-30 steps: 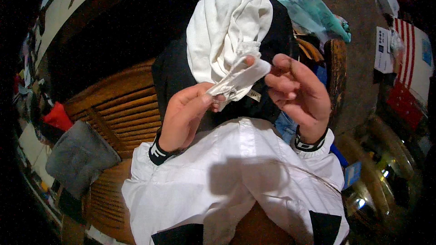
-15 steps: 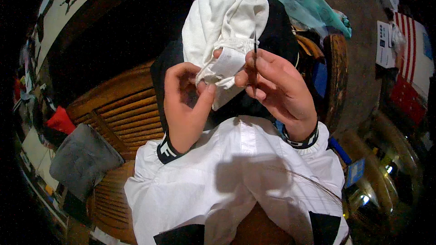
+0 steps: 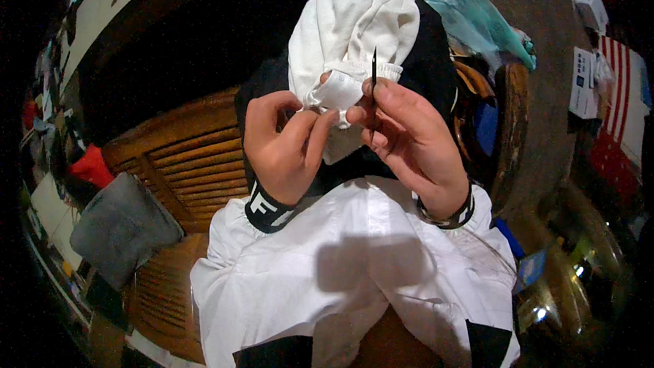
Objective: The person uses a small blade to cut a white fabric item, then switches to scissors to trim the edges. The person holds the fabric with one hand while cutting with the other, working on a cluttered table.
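Over dark cloth on my lap lies a bundled white cloth (image 3: 327, 34), with rounded folds at its far end and a gathered elastic edge nearer me. A shiny white tab (image 3: 342, 90) lies at that edge. My left hand (image 3: 286, 146) is closed in a pinch on the near left part of the cloth, beside the tab. Between the thumb and fingers of my right hand (image 3: 426, 140) is a slim black pointed tool (image 3: 374, 75), held upright with its tip facing away from me. Its exact kind is unclear, and my fingers cover its middle.
A slatted wooden bench (image 3: 197, 163) is on my left with a grey cushion (image 3: 126, 228) and a red item (image 3: 90, 167). A greenish plastic bag (image 3: 477, 20) lies at the far right. A white box (image 3: 584, 82) stands beyond it.
The left hand has rolled over, showing more of its back, its fingers bunched closer. The black tool now stands out more clearly beside the tab. The cloth appears slightly farther right in view.
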`<state>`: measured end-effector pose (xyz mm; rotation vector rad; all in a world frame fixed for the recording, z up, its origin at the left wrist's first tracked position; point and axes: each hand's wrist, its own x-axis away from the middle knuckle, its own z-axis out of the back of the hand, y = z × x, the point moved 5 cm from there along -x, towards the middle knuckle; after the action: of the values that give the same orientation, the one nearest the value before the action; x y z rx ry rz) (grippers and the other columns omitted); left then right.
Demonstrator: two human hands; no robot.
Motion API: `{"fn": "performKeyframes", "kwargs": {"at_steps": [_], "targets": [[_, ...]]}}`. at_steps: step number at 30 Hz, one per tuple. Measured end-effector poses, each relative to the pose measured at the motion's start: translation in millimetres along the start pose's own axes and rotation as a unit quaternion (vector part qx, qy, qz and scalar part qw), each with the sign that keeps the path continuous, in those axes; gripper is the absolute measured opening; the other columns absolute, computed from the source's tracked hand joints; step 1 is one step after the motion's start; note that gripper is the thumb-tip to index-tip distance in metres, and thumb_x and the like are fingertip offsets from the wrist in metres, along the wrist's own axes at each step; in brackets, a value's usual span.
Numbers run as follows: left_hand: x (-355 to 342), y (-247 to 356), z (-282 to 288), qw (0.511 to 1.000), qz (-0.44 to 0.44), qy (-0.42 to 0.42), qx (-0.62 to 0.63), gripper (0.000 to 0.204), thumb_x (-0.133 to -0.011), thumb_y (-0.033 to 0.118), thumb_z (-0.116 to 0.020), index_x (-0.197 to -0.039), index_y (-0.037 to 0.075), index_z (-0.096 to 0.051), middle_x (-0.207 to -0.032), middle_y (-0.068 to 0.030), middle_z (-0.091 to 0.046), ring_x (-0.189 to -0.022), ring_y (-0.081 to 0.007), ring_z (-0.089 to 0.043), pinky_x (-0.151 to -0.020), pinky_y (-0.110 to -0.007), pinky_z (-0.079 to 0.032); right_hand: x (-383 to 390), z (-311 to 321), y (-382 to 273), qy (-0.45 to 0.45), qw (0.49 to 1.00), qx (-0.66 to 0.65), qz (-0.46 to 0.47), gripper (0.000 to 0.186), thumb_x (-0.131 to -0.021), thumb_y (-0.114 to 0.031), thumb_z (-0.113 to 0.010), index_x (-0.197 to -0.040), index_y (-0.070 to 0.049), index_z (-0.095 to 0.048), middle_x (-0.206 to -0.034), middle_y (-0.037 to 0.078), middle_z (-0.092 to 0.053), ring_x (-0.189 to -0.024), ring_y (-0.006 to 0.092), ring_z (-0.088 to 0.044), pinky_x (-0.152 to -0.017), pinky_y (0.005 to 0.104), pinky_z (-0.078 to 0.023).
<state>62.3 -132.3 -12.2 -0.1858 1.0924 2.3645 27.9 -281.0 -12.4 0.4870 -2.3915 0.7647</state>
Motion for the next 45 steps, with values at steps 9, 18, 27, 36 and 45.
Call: {"fn": "performKeyframes", "kwargs": {"at_steps": [9, 18, 27, 36, 45], "targets": [[-13, -23, -11, 0.976, 0.185, 0.029, 0.114, 0.021, -0.069, 0.001, -0.074, -0.089, 0.000, -0.065, -0.089, -0.0088, -0.051, -0.077, -0.0192, -0.051, -0.063, -0.027, -0.040, -5, -7, 1, 0.009, 1.000, -0.014, -0.019, 0.026, -0.098, -0.023, -0.050, -0.110, -0.002, -0.057, -0.090, 0.003, -0.065, -0.071, 0.0031, -0.057, -0.061, 0.0148, -0.046], [-9, -28, -27, 0.881, 0.345, -0.042, 0.320, 0.012, -0.078, 0.005, -0.070, -0.088, 0.001, -0.064, -0.087, -0.0006, -0.054, -0.072, -0.0075, -0.051, -0.060, -0.021, -0.038, -8, -1, 2, 0.063, 0.993, 0.091, 0.042, 0.024, -0.096, -0.022, -0.052, -0.109, -0.001, -0.057, -0.089, 0.004, -0.065, -0.066, 0.0031, -0.055, -0.059, 0.0154, -0.046], [6, -28, -30, 0.799, 0.437, -0.078, 0.406, 0.015, -0.081, 0.005, -0.069, -0.092, -0.002, -0.063, -0.084, 0.0000, -0.059, -0.067, -0.0031, -0.052, -0.055, -0.016, -0.039, -13, 12, 9, 0.056, 0.997, 0.059, 0.016, 0.023, -0.095, -0.022, -0.054, -0.106, -0.001, -0.058, -0.085, 0.002, -0.064, -0.064, 0.0030, -0.055, -0.058, 0.0150, -0.045], [-1, -30, -39, 0.879, 0.290, -0.078, 0.371, 0.014, -0.078, 0.001, -0.069, -0.091, -0.002, -0.064, -0.084, -0.0030, -0.057, -0.070, -0.0084, -0.054, -0.063, -0.021, -0.042, -3, 14, 4, 0.035, 0.999, 0.041, 0.005, 0.024, -0.096, -0.023, -0.054, -0.105, -0.002, -0.060, -0.085, 0.002, -0.066, -0.067, 0.0034, -0.056, -0.060, 0.0147, -0.046], [0, -4, -10, 0.970, 0.164, -0.091, 0.158, 0.010, -0.071, 0.002, -0.063, -0.078, -0.001, -0.057, -0.074, -0.0079, -0.046, -0.061, -0.0198, -0.048, -0.057, -0.028, -0.040, 4, 9, 7, 0.047, 0.995, 0.090, 0.021, 0.030, -0.097, -0.023, -0.051, -0.114, 0.000, -0.059, -0.098, 0.005, -0.068, -0.080, 0.0062, -0.063, -0.065, 0.0155, -0.049]]}}
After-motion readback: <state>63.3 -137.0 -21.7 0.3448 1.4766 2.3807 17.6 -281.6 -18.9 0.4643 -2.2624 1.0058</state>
